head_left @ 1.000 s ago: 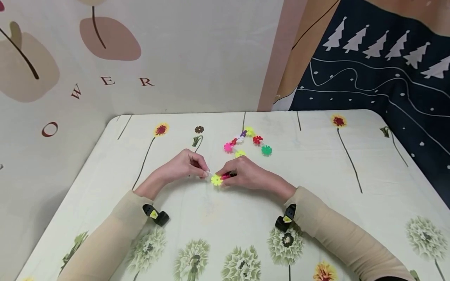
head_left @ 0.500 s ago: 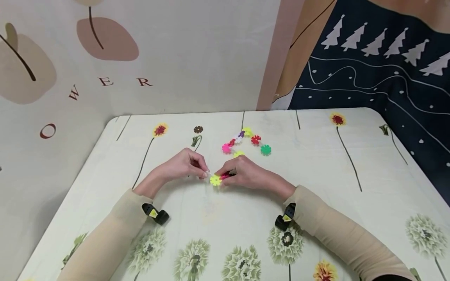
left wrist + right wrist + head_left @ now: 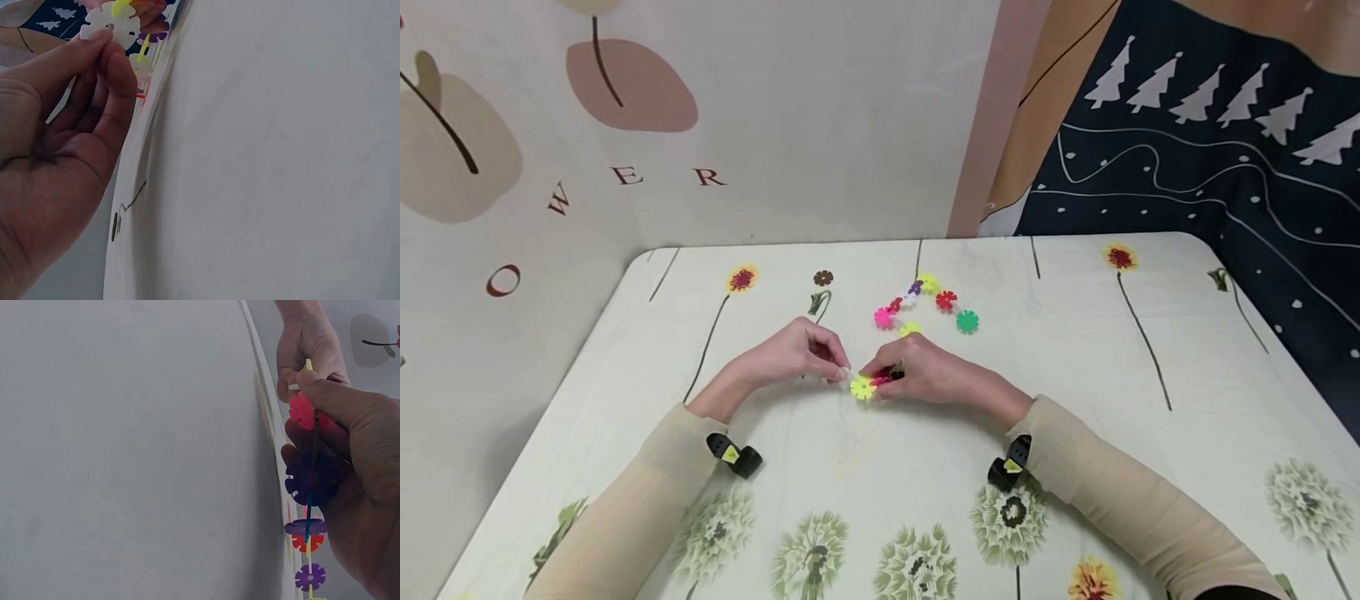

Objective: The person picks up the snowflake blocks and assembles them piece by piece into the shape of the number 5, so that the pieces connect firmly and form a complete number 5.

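Note:
My left hand [image 3: 801, 350] pinches a white notched snowflake disc [image 3: 128, 28] between thumb and forefinger. Edge-on beside it stands a yellow snowflake disc [image 3: 862, 387], which meets the white one's rim in the left wrist view. My right hand [image 3: 928, 371] grips the joined discs just right of the yellow one. In the right wrist view its thumb presses near a pink disc [image 3: 301, 411], and a dark blue disc [image 3: 297, 481] sits lower against the fingers. Part of this string is hidden by the right fingers. The two hands' fingertips are close together over the table.
Beyond the right hand, a bent chain of coloured discs lies on the table, with a green disc [image 3: 967, 322] at its right end and a pink disc [image 3: 883, 318] at left. A brown disc [image 3: 823, 277] lies alone farther back. The flower-printed tablecloth [image 3: 850, 467] meets the wall behind.
The hands hold nearly the same pose, fingertips still together at the white and yellow discs. The left fingertips shift very slightly right. The chain on the table stays put.

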Demonstrator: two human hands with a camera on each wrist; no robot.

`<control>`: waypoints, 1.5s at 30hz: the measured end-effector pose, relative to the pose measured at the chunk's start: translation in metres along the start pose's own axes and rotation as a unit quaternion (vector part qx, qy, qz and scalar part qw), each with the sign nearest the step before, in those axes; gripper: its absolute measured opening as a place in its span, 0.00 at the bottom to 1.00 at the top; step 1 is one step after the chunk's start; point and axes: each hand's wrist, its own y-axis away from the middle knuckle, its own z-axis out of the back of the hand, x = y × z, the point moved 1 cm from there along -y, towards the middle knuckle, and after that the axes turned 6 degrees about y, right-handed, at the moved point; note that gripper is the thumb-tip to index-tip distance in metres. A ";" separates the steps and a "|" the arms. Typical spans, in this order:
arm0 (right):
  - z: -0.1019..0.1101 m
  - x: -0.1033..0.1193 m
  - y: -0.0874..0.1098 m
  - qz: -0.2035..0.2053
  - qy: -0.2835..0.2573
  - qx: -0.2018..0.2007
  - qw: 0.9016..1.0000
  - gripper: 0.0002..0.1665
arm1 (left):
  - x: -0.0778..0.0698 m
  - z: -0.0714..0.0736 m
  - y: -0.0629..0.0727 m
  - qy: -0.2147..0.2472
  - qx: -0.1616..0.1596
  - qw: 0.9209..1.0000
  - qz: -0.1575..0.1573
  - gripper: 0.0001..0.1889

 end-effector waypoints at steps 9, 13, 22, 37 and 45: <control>0.003 0.004 0.003 -0.008 0.034 0.023 0.999 0.16 | 0.004 -0.001 -0.002 -0.034 0.005 0.999 0.014 0.03; 0.003 0.007 0.000 -0.034 0.034 0.016 0.999 0.15 | 0.003 -0.003 -0.002 -0.042 -0.015 0.999 0.013 0.03; -0.007 0.012 -0.005 -0.051 0.024 -0.052 0.997 0.10 | 0.001 -0.004 -0.006 -0.048 -0.047 0.998 0.010 0.03; -0.004 0.014 0.001 -0.038 0.051 -0.038 0.997 0.08 | 0.007 0.051 -0.023 -0.056 -0.170 0.982 0.060 0.11; 0.010 0.007 0.011 -0.032 0.056 -0.026 0.998 0.08 | 0.012 0.072 -0.047 -0.061 -0.292 0.952 0.073 0.18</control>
